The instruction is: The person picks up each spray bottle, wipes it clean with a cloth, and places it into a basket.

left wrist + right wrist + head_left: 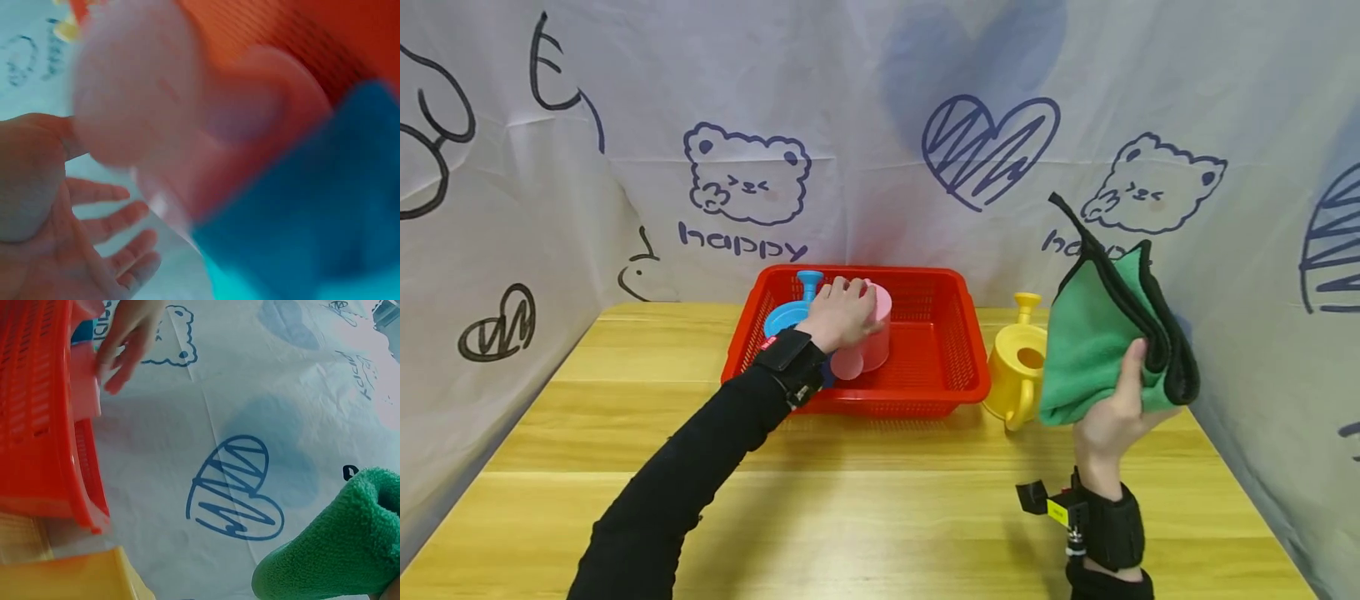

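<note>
My left hand is over the red basket, at the top of a pink watering can. In the left wrist view its fingers are spread and loosely bent, apart from the can's blurred round spout head; whether the thumb touches it I cannot tell. Beside it in the basket is a light blue watering can, partly covered by the hand. My right hand grips a folded green towel with black edging, raised above the table at right, thumb on the near face.
The red basket stands at the back of the wooden table. A yellow watering can stands just right of it, partly behind the towel. White cloth with drawings hangs behind. Something dark blue shows under the left wrist.
</note>
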A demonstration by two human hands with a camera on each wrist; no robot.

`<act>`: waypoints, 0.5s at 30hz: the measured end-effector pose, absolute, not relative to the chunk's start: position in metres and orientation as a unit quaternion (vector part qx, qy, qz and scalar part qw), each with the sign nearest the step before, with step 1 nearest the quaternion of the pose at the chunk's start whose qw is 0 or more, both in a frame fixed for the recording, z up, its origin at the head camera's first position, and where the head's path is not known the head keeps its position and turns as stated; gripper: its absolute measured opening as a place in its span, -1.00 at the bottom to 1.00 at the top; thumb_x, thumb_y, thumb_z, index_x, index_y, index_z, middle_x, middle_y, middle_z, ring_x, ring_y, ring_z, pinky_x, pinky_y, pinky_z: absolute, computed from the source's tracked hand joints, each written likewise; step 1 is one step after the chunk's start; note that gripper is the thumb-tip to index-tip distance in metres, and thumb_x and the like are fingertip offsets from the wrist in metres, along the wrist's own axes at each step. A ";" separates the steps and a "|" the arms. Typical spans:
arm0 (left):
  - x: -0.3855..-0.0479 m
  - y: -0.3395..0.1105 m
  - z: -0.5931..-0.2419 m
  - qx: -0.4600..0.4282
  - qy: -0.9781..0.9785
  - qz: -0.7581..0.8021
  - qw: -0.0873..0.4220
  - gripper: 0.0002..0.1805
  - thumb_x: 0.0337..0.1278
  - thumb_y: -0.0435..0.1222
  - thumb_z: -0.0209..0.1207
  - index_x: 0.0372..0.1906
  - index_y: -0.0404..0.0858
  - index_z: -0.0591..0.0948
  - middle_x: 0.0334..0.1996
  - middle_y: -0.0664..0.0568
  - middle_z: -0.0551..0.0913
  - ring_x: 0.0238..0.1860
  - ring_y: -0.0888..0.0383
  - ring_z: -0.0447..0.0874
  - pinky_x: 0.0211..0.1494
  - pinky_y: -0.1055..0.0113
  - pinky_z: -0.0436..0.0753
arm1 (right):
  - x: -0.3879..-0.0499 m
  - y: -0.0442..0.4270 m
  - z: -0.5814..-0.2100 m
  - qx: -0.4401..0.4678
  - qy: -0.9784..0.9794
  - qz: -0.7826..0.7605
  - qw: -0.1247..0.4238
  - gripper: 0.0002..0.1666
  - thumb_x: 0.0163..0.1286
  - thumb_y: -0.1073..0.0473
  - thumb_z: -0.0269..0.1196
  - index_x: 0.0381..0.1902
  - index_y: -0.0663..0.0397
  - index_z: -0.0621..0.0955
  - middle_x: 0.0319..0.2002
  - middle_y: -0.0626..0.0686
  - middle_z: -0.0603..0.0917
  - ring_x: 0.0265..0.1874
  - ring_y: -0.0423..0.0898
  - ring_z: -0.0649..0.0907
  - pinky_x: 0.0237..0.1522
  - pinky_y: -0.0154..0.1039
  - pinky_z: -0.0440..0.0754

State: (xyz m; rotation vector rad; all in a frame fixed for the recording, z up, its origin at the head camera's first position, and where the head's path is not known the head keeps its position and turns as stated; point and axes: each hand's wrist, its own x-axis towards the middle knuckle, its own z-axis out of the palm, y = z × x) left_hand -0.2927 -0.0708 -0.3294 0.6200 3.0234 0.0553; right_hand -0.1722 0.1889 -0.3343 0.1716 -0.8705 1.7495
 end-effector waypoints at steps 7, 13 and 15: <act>-0.262 -0.034 -0.327 0.252 0.956 0.152 -0.016 -0.41 0.44 -0.09 0.11 0.43 -0.27 0.39 0.26 -0.18 0.52 0.24 -0.07 0.47 0.38 0.09 0.51 | -0.171 0.202 -0.332 0.057 -0.399 0.719 0.566 -0.71 0.43 0.43 0.12 0.06 0.32 0.61 -0.03 0.11 0.72 -0.03 -0.02 0.63 0.19 -0.23 0.51; -0.215 0.004 -0.348 0.316 0.890 0.327 0.024 -0.68 0.40 -0.26 0.10 0.14 -0.27 0.59 -0.13 0.00 0.68 -0.17 0.17 0.58 -0.01 0.42 0.61 | -0.171 0.210 -0.335 0.054 -0.404 0.713 0.570 -0.70 0.43 0.45 0.11 0.07 0.34 0.62 -0.03 0.12 0.73 -0.06 -0.05 0.62 0.15 -0.24 0.51; -0.202 0.014 -0.359 0.330 0.871 0.362 0.042 -0.69 0.37 -0.31 0.09 0.12 -0.31 0.61 -0.14 -0.01 0.71 -0.16 0.20 0.61 -0.02 0.49 0.58 | -0.172 0.211 -0.337 0.052 -0.408 0.714 0.567 -0.70 0.43 0.44 0.12 0.06 0.34 0.63 -0.04 0.11 0.73 -0.08 -0.05 0.62 0.13 -0.25 0.50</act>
